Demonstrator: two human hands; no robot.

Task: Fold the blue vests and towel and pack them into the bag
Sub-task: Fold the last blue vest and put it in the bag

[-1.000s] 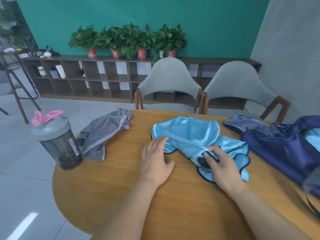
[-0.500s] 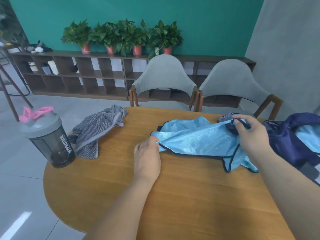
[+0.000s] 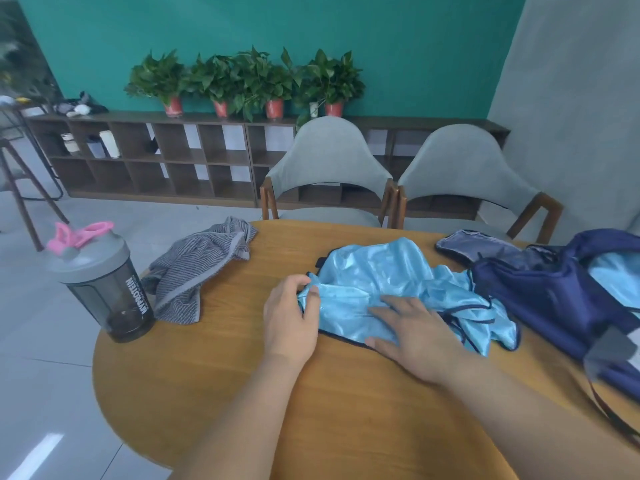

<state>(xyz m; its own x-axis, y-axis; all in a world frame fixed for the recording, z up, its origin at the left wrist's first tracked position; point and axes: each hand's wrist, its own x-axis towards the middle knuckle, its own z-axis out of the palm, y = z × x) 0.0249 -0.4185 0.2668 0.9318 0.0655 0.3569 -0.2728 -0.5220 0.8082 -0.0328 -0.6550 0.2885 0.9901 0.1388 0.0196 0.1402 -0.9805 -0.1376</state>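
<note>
Light blue vest [image 3: 381,278] is laid crumpled mid-table, long axis left to right, dark-trimmed end trailing toward the navy bag [image 3: 554,299]. Its left edge is pinched by the left hand [image 3: 291,320]. The right hand [image 3: 415,334] is pressed flat on it, fingers spread. Round wooden table [image 3: 225,375]. Grey striped towel [image 3: 201,268] is at far left. Teal wall [image 3: 415,46] is noted behind.

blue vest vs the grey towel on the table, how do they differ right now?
Look: the blue vest is shiny light blue with dark trim; the towel is grey and striped.
Handling: the left hand pinches the vest's edge and the right hand lies flat on it; the towel is untouched.
Shared: both rumpled on the table, neither in the bag.
</note>
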